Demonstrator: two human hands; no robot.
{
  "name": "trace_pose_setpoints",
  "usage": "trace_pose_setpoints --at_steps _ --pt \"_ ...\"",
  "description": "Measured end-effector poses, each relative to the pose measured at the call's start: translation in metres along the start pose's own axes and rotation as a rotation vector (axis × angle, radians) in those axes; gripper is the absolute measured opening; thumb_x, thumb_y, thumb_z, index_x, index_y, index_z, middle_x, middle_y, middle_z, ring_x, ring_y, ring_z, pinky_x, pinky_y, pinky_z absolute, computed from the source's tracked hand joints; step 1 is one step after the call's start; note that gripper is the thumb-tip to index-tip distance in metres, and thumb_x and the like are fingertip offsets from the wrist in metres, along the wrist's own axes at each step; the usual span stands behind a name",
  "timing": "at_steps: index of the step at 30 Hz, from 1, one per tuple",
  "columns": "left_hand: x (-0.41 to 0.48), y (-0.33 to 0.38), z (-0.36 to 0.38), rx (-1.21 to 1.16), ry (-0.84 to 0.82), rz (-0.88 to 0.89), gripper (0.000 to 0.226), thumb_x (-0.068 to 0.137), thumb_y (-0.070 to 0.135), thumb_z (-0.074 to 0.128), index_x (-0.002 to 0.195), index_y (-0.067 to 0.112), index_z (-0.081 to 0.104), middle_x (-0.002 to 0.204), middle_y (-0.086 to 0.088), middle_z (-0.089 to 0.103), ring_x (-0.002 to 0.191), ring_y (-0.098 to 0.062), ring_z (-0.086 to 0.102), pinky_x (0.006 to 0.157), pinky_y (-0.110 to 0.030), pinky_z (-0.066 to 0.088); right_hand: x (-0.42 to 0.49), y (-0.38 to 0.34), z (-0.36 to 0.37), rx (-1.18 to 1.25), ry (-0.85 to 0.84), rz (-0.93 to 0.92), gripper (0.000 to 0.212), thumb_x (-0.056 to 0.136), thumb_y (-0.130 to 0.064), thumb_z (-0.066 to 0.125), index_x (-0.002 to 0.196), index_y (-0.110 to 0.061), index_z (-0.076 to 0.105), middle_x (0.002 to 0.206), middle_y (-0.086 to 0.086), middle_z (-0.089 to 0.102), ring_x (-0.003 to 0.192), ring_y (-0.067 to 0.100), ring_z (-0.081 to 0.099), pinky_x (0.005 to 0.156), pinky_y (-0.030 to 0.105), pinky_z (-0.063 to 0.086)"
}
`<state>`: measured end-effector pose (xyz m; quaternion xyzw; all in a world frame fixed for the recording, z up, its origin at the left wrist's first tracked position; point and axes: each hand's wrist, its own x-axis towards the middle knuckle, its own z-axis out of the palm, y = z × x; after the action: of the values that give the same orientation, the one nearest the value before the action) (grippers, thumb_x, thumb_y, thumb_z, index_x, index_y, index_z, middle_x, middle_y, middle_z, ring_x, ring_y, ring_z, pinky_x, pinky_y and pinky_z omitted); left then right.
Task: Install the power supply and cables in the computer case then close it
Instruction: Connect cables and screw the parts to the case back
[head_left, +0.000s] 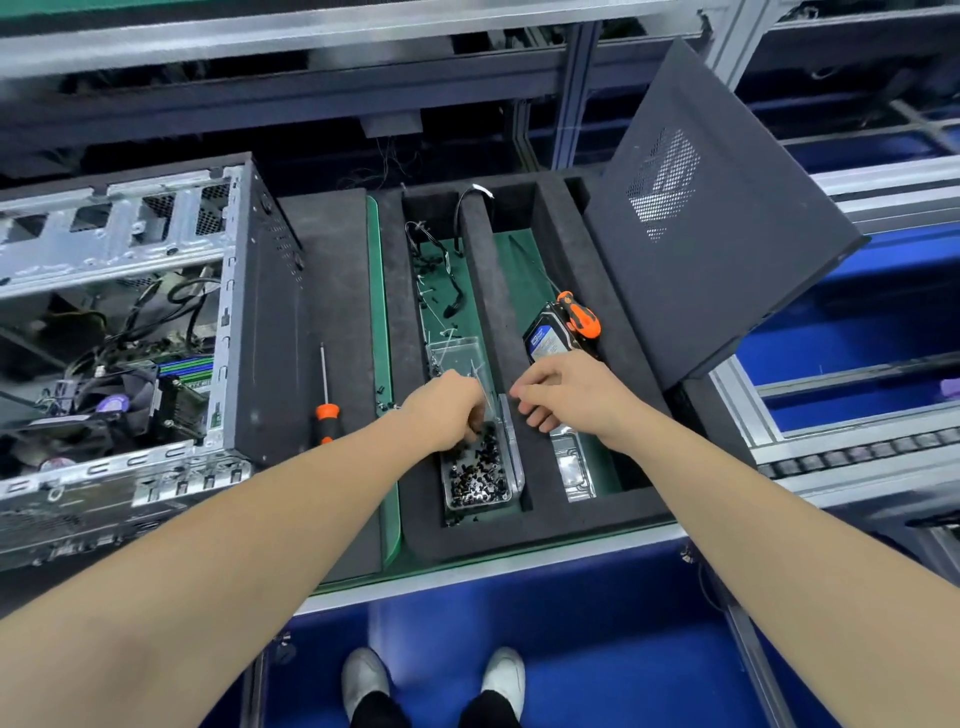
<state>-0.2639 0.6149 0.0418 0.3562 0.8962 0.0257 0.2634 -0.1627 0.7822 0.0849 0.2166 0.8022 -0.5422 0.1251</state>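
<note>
Two hands work over the foam tray (519, 270), and this looks like the screw-picking step. Your left hand (447, 410) has its fingers curled down into the clear box (513, 457) of black screws (478, 473) in the near end of the tray's left compartment. The fingertips are buried, so I cannot tell whether a screw is pinched yet. Your right hand (566, 395) hovers just right of the box, fingers loosely curled and thumb meeting forefinger. Whether it has hold of a screw is too small to tell.

The computer case (156, 312) lies open on the worktop at the left, cables showing inside. I cannot pick out the power supply in there. Its side panel (717, 234) leans up at the far right.

Lift one screw at a time with thumb and forefinger rather than scooping, since loose ones would likely drop into the foam slots. Gather what the mounting needs in one hand so the other stays free for the screwdriver (324, 400), which lies on the foam between case and tray. Keep your wrist clear of the box wall, as a nudge could tip it.
</note>
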Motion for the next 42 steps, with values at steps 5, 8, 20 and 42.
trace_pose_setpoints --at_steps 5,8,20,42 --pt "-0.006 0.015 0.018 0.332 0.035 -0.022 0.008 0.089 0.015 0.07 0.095 0.02 0.067 0.096 -0.002 0.067 0.089 -0.028 0.07 0.063 -0.033 0.045 -0.001 -0.003 0.004 -0.003 -0.008 0.001 0.01 0.099 -0.015 0.068 0.101 -0.01 0.077 0.09 0.012 0.078 0.069 0.014 0.07 0.065 0.025 0.061" --pt "-0.005 0.02 0.031 0.401 0.084 -0.054 0.016 0.088 0.017 0.071 0.079 0.022 0.059 0.091 0.001 0.07 0.084 -0.026 0.071 0.06 -0.033 0.043 -0.001 -0.004 0.005 -0.005 -0.011 -0.01 0.011 0.099 -0.015 0.068 0.101 -0.009 0.076 0.09 0.013 0.078 0.07 0.016 0.07 0.069 0.029 0.063" --pt "-0.006 0.015 0.026 0.206 0.09 -0.032 0.015 0.093 0.001 0.059 0.098 0.013 0.052 0.101 -0.011 0.061 0.092 -0.035 0.067 0.065 -0.039 0.044 -0.008 -0.011 -0.001 0.012 0.039 -0.001 0.011 0.098 -0.013 0.068 0.099 -0.009 0.078 0.089 0.012 0.078 0.07 0.016 0.07 0.072 0.032 0.065" --pt "-0.281 -0.102 -0.152 -1.328 1.072 -0.207 0.009 0.086 0.005 0.078 0.083 0.005 0.07 0.086 -0.018 0.077 0.078 -0.028 0.077 0.072 -0.038 0.064 -0.063 -0.268 0.184 0.215 0.147 -0.659 0.018 0.09 -0.016 0.061 0.087 -0.027 0.075 0.078 -0.009 0.075 0.074 0.007 0.072 0.064 0.029 0.057"
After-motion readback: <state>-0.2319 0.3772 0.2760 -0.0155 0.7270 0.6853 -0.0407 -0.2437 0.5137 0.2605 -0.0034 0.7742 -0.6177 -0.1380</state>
